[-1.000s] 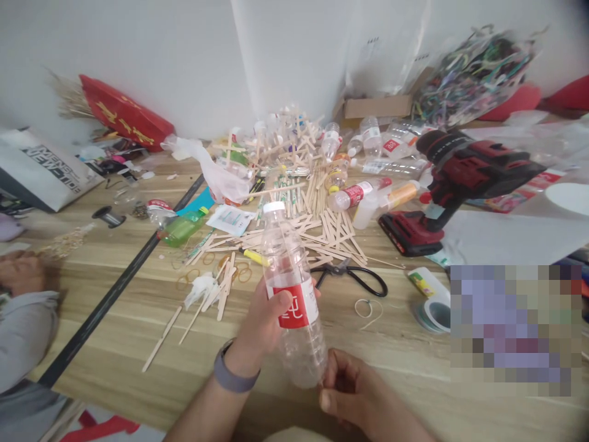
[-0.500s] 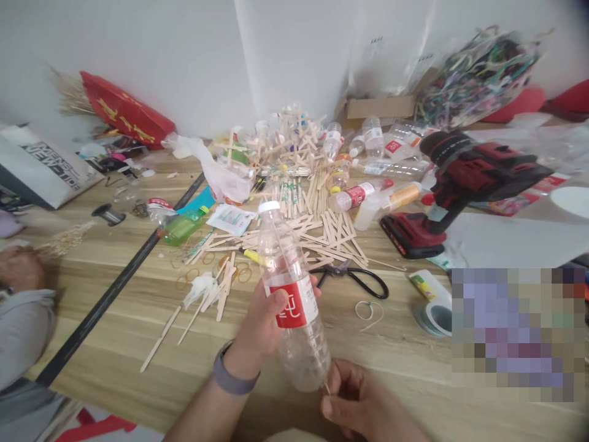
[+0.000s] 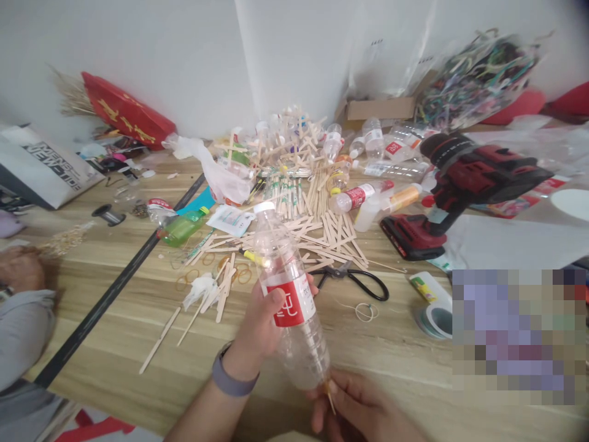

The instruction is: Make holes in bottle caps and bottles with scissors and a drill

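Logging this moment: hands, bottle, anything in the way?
Left hand gripping bottle around label. Right hand at its base, fingers on thin stick. Bottle tilted, white cap on. Scissors lie beyond, no blockage seen.

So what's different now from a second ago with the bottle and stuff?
The bottle leans a little more to the left. The right hand moved in closer under its bottom, where more of a thin stick shows. The string loop shifted, its tail now trailing left. The left hand still holds the bottle; the drill and shears stayed put.
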A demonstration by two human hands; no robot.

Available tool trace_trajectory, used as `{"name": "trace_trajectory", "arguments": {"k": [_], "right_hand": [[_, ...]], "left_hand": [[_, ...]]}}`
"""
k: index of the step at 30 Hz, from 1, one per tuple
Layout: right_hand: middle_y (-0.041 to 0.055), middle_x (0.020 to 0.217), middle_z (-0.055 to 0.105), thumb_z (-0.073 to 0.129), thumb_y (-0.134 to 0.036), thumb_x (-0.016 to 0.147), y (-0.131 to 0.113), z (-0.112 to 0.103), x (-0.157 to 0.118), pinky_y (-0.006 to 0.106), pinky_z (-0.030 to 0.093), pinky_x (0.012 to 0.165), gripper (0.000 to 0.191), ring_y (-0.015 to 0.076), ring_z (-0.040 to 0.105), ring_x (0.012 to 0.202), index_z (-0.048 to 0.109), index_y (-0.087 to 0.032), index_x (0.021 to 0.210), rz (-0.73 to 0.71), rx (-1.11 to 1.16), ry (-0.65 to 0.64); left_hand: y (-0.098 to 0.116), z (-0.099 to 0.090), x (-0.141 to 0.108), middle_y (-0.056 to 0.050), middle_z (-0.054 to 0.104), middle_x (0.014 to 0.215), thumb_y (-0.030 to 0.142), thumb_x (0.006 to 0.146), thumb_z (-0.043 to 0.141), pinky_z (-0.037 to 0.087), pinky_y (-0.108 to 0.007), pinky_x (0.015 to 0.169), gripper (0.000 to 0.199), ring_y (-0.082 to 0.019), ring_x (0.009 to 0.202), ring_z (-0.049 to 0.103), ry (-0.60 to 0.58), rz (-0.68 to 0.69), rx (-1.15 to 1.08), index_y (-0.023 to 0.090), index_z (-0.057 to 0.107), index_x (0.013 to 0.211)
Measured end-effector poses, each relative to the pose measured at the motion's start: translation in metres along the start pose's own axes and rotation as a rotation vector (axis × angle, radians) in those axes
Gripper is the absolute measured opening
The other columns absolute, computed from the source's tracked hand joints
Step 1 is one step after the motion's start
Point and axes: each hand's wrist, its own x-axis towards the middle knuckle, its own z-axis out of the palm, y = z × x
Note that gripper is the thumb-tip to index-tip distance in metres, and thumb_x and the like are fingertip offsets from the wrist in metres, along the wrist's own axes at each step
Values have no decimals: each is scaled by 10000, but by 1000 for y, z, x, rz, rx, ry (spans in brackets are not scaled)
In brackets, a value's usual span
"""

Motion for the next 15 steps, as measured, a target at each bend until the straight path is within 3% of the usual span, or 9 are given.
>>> {"name": "trace_trajectory", "arguments": {"k": [7,12,15], "right_hand": [[-26,616,531,646,-753,738,0,-2,-3,239,144,464,610,41,298,444,583,-149,794,79,-72,32],[-59,620,466,767,-677,673,1,-5,1,210,211,473,583,55,321,496,444,-194,717,-47,-54,75],[-56,687,486,798,-705,598,0,-4,0,202,250,480,632,51,333,503,456,-199,761,-81,-20,40]], "left_hand": [[2,-3,1,-86,769,929,503,618,843,549,-346,683,564,-275,824,726,51,36,-9,186,680,1056],[-2,-2,-4,-92,762,949,503,646,826,543,-351,717,575,-272,847,719,2,13,2,182,663,1095],[-2,-3,-4,-91,757,952,511,650,818,536,-352,723,587,-268,850,711,-1,21,2,183,659,1111]]}}
